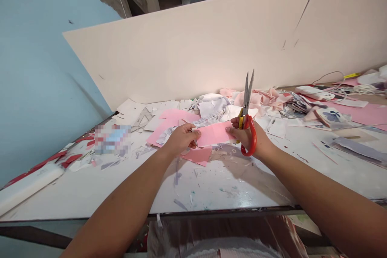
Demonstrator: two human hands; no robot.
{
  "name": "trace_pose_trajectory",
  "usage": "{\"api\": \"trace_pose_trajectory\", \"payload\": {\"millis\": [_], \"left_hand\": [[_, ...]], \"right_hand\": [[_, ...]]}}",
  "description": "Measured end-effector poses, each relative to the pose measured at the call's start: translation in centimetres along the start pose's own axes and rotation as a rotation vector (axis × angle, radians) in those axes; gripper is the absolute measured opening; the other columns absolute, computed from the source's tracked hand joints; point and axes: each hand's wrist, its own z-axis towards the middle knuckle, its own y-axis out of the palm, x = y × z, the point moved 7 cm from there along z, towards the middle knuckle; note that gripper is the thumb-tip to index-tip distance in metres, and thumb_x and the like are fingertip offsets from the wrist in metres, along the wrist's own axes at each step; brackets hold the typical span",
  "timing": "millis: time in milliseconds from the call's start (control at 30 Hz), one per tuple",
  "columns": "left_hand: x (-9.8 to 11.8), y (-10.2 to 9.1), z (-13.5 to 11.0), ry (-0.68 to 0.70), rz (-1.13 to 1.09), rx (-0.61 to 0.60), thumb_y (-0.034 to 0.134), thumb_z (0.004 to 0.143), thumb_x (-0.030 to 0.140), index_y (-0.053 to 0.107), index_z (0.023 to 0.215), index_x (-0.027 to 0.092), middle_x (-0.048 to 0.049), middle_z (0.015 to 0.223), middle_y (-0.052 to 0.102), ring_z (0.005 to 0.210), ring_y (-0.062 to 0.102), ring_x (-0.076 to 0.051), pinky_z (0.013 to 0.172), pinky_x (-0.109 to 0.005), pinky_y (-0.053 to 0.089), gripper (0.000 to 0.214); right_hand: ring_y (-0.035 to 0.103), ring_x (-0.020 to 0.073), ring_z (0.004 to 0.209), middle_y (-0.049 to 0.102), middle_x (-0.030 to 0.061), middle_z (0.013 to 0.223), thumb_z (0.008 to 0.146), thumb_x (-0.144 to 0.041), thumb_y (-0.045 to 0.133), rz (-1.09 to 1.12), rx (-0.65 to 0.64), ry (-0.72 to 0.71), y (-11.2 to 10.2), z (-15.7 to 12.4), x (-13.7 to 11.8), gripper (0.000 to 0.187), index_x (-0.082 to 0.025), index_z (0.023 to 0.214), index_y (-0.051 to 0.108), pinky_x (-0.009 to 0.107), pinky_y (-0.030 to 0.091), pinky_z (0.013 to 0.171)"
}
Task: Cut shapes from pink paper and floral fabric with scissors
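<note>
Between my two hands a pink rectangular piece (213,133), paper or thin card, is held up above the table. My left hand (180,140) pinches its left end; a thin dark slender thing shows by those fingers, too small to name. My right hand (248,134) pinches the right end with thumb and fingers. It also carries scissors (246,107) with red handles, blades pointing up and slightly parted. A yellow strip with dark marks, like a tape measure (240,121), sits against the scissors in that hand. Under the piece lies another pink scrap (198,155).
The white table (211,193) is strewn with scraps. Pink sheets (169,123), a set square (143,119) and crumpled pink cloth (263,98) lie behind my hands. A white roll (33,187) is at the left edge. A pale panel (205,48) stands along the back.
</note>
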Motion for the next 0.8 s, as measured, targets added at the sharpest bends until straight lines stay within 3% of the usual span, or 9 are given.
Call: {"api": "trace_pose_trajectory", "payload": {"millis": [133, 300, 467, 800], "left_hand": [[0.1, 0.1, -0.1, -0.005, -0.005, -0.018, 0.057, 0.071, 0.039, 0.052, 0.069, 0.018, 0.0018, 0.055, 0.052, 0.053, 0.059, -0.013, 0.048, -0.020, 0.041, 0.022], [0.5, 0.8, -0.3, 0.022, -0.082, -0.047, 0.054, 0.072, 0.039, 0.046, 0.067, 0.019, 0.0041, 0.061, 0.045, 0.052, 0.049, -0.007, 0.057, -0.024, 0.047, 0.023], [0.6, 1.5, -0.5, 0.039, -0.120, -0.111, 0.066, 0.064, 0.036, 0.048, 0.081, 0.020, 0.0032, 0.069, 0.049, 0.059, 0.048, -0.008, 0.062, -0.028, 0.048, 0.030], [-0.5, 0.2, 0.1, 0.037, -0.061, 0.040, 0.069, 0.060, 0.031, 0.046, 0.081, 0.020, 0.0033, 0.060, 0.054, 0.050, 0.050, -0.008, 0.052, -0.024, 0.041, 0.033]], "right_hand": [[0.053, 0.0147, 0.061, 0.054, 0.0028, 0.079, 0.060, -0.032, 0.062, 0.027, -0.019, -0.002, 0.3, 0.1, 0.3, 0.029, -0.018, 0.083, 0.051, 0.028, 0.043, 0.052], [0.050, 0.0132, 0.058, 0.051, -0.0002, 0.072, 0.060, -0.030, 0.062, 0.065, -0.038, -0.017, 0.6, 0.5, 0.6, 0.026, -0.019, 0.079, 0.049, 0.027, 0.041, 0.050], [0.046, 0.0120, 0.055, 0.047, -0.0029, 0.063, 0.062, -0.028, 0.059, 0.069, -0.078, -0.039, 0.9, 0.3, 0.3, 0.018, -0.020, 0.074, 0.048, 0.026, 0.039, 0.051], [0.047, 0.0125, 0.056, 0.049, -0.0024, 0.067, 0.058, -0.025, 0.061, 0.052, -0.048, -0.064, 0.5, -0.1, -0.5, 0.026, -0.020, 0.080, 0.049, 0.027, 0.039, 0.052]]}}
